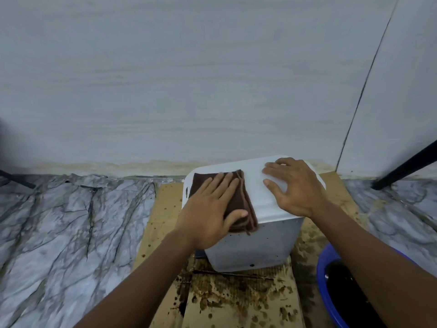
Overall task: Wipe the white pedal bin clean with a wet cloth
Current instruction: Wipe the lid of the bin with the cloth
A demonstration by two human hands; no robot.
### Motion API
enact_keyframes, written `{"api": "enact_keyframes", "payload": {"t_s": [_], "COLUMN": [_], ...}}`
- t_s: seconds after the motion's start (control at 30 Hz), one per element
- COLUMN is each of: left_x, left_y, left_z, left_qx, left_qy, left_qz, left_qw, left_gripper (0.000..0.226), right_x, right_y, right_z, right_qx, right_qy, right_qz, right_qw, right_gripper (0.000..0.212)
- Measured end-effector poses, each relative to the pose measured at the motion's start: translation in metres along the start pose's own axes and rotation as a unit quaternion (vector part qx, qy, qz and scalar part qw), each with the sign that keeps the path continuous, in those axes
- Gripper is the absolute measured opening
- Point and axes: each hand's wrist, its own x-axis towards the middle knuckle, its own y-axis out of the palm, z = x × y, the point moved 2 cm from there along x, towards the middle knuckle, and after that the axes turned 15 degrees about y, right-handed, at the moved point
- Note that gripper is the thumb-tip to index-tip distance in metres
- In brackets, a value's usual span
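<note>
The white pedal bin (255,247) stands on stained cardboard against the wall, its lid closed. A folded dark brown cloth (246,202) lies on the left half of the lid. My left hand (210,209) presses flat on the cloth, fingers straight and the thumb lying along the cloth's near edge. My right hand (293,188) rests on the right half of the lid with its fingers spread. The bin's front face carries small dark specks.
A sheet of cardboard (236,301) spotted with brown stains lies under the bin. A blue basin (322,292) of dark water sits at the lower right. A black slanted leg (406,168) stands at the right by the wall. Marble-patterned floor (71,233) spreads to the left.
</note>
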Motion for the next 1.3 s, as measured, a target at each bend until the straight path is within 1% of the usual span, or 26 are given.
{"api": "enact_keyframes", "payload": {"t_s": [0.13, 0.27, 0.33, 0.4, 0.43, 0.5, 0.53, 0.6, 0.67, 0.77, 0.83, 0.9, 1.03, 1.07, 1.13, 1.17, 1.23, 1.3], "left_x": [-0.026, -0.044, -0.030, -0.003, 0.011, 0.033, 0.040, 0.046, 0.045, 0.044, 0.043, 0.040, 0.027, 0.025, 0.025, 0.028, 0.032, 0.034], "left_y": [-0.007, -0.012, -0.012, -0.012, -0.012, -0.013, -0.012, -0.011, -0.010, -0.010, -0.011, -0.013, -0.011, -0.012, -0.016, -0.018, -0.021, -0.019], "left_z": [0.018, 0.040, 0.043, 0.048, 0.051, 0.059, 0.063, 0.068, 0.070, 0.067, 0.059, 0.046, 0.014, 0.010, 0.016, 0.025, 0.043, 0.058], "left_qx": [-0.019, -0.100, -0.097, -0.103, -0.108, -0.107, -0.101, -0.096, -0.098, -0.093, -0.076, -0.050, -0.019, -0.024, -0.056, -0.086, -0.149, -0.187], "left_qy": [0.033, -0.012, -0.030, -0.056, -0.073, -0.098, -0.109, -0.134, -0.155, -0.163, -0.176, -0.200, -0.235, -0.237, -0.231, -0.228, -0.232, -0.247], "left_qz": [-0.007, 0.001, 0.014, 0.027, 0.034, 0.043, 0.045, 0.049, 0.049, 0.050, 0.054, 0.056, 0.062, 0.060, 0.053, 0.049, 0.041, 0.035], "left_qw": [0.999, 0.995, 0.995, 0.993, 0.991, 0.988, 0.988, 0.985, 0.982, 0.981, 0.980, 0.977, 0.970, 0.969, 0.970, 0.969, 0.960, 0.950], "left_gripper": [0.074, 0.082, 0.088, 0.096, 0.097, 0.095, 0.095, 0.102, 0.108, 0.103, 0.096, 0.094, 0.110, 0.113, 0.107, 0.100, 0.090, 0.087], "right_x": [-0.006, -0.010, -0.013, -0.019, -0.025, -0.041, -0.051, -0.067, -0.073, -0.064, -0.055, -0.046, -0.031, -0.028, -0.023, -0.024, -0.031, -0.046], "right_y": [0.001, 0.002, 0.004, 0.008, 0.010, 0.014, 0.017, 0.024, 0.030, 0.029, 0.026, 0.022, 0.010, 0.006, 0.003, 0.004, 0.010, 0.022], "right_z": [-0.002, 0.006, 0.010, 0.016, 0.019, 0.029, 0.035, 0.044, 0.044, 0.030, 0.018, 0.006, -0.019, -0.022, -0.018, -0.012, 0.005, 0.025], "right_qx": [-0.005, -0.019, -0.031, -0.046, -0.060, -0.076, -0.071, -0.038, -0.023, -0.039, -0.037, -0.033, -0.017, 0.004, 0.079, 0.116, 0.134, 0.146], "right_qy": [-0.005, 0.021, 0.048, 0.077, 0.086, 0.090, 0.084, 0.058, 0.029, 0.000, -0.026, -0.055, -0.090, -0.082, -0.020, 0.028, 0.145, 0.268], "right_qz": [-0.004, -0.005, 0.013, 0.036, 0.037, 0.013, -0.004, -0.036, -0.053, -0.054, -0.041, -0.015, 0.057, 0.072, 0.077, 0.056, -0.016, -0.056], "right_qw": [1.000, 1.000, 0.998, 0.995, 0.994, 0.993, 0.994, 0.997, 0.998, 0.998, 0.998, 0.998, 0.994, 0.994, 0.994, 0.991, 0.980, 0.951], "right_gripper": [0.039, 0.040, 0.046, 0.056, 0.061, 0.066, 0.065, 0.061, 0.066, 0.075, 0.077, 0.077, 0.080, 0.079, 0.069, 0.063, 0.060, 0.064]}}
